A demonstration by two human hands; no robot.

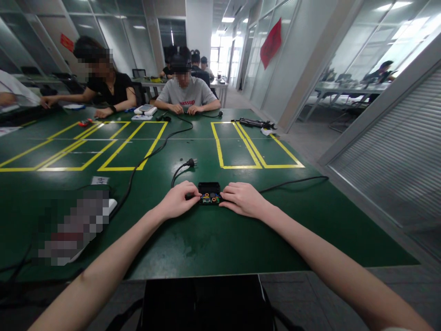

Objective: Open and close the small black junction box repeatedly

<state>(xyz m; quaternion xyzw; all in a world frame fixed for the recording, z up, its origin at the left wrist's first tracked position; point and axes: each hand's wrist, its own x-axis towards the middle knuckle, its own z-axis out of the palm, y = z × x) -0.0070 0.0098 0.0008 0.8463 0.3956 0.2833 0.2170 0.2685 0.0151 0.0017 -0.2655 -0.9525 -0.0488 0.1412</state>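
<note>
An opened black power adapter case (209, 186) lies on the green table between my hands. Coils, blue parts and a small circuit board (210, 198) show inside its lower half, and the other half stands up behind. My left hand (179, 198) pinches at the left end of the case, where a cord with a black plug (189, 162) comes out from behind the hand. At the right end, my right hand (243, 197) has thumb and fingers closed on the edge. Another black cord (296, 183) runs right from behind that hand. My fingers hide both cord entries.
A white power strip (109, 209), partly blurred out, lies at left with a long black cable (130, 184). Yellow tape rectangles (241, 167) mark the green table (220, 248). A folded black tripod (255, 123) lies far right. People (186, 94) sit across the table.
</note>
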